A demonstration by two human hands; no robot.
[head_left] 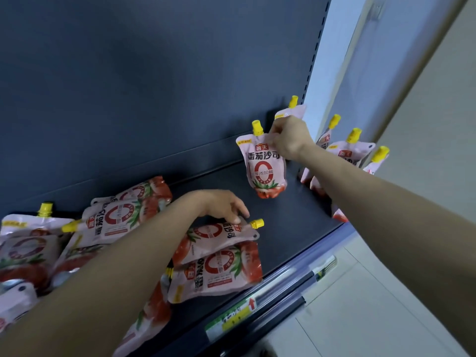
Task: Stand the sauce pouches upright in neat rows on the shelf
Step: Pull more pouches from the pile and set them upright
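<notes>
Pink tomato-sauce pouches with yellow caps lie on a dark shelf. My right hand pinches the top corner of an upright pouch that stands near the back panel. Behind that hand another pouch stands against the back. Several upright pouches form a row at the shelf's right end, partly hidden by my right forearm. My left hand rests fingers-down on a pouch lying flat, close to its cap. More pouches lie in a loose heap to the left.
The dark back panel rises behind the shelf. A price-label strip runs along the shelf's front edge. Right of the shelf are a pale wall and a tiled floor. Bare shelf surface lies between the heap and the upright row.
</notes>
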